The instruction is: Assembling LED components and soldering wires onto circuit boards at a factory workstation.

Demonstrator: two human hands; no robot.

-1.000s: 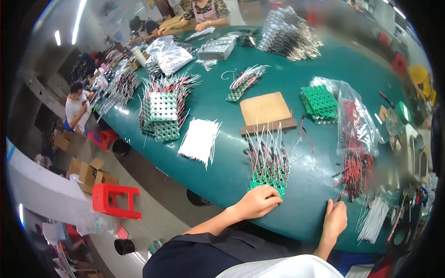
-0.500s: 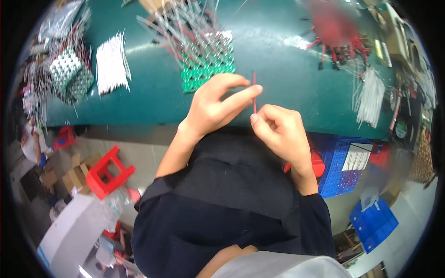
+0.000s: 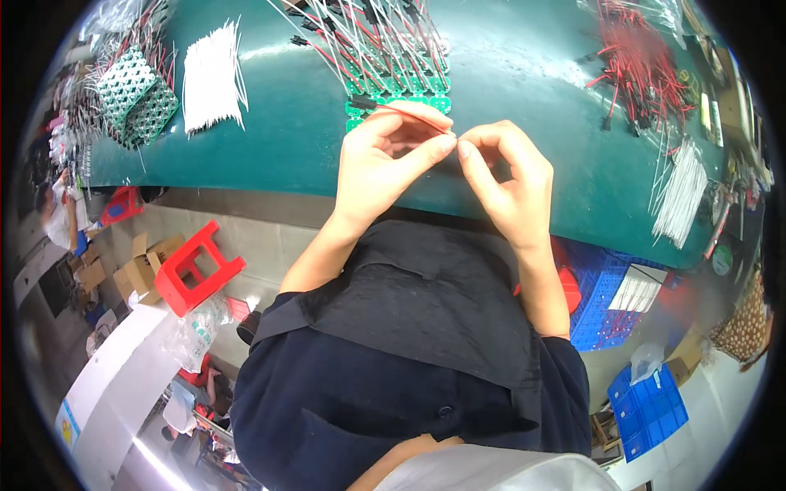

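Observation:
Over the near part of the green table, both my hands are raised with their fingertips almost meeting. My left hand (image 3: 368, 168) pinches a thin red wire (image 3: 417, 117) between thumb and forefinger. A black plug (image 3: 363, 103) is on the wire's far end, lying across the back of the fingers. My right hand (image 3: 524, 184) is closed in a pinch beside the left fingertips; what it grips there is too small to make out. Just beyond my left hand lies a green circuit board panel (image 3: 440, 86), with red and white wires and black plugs heaped on it, partly hidden by the hand.
White wires or ties (image 3: 213, 78) lie in a bundle at left, beside stacked circuit board panels (image 3: 127, 86). A pile of red wires (image 3: 643, 69) and more white strips (image 3: 681, 195) are at right. Below the table (image 3: 524, 74) are a red stool (image 3: 201, 266) and blue crates (image 3: 602, 299).
My right hand has moved up to the left fingertips. The red wire has swung from upright to slanting left over my left hand, its black plug now visible. The view has shifted slightly.

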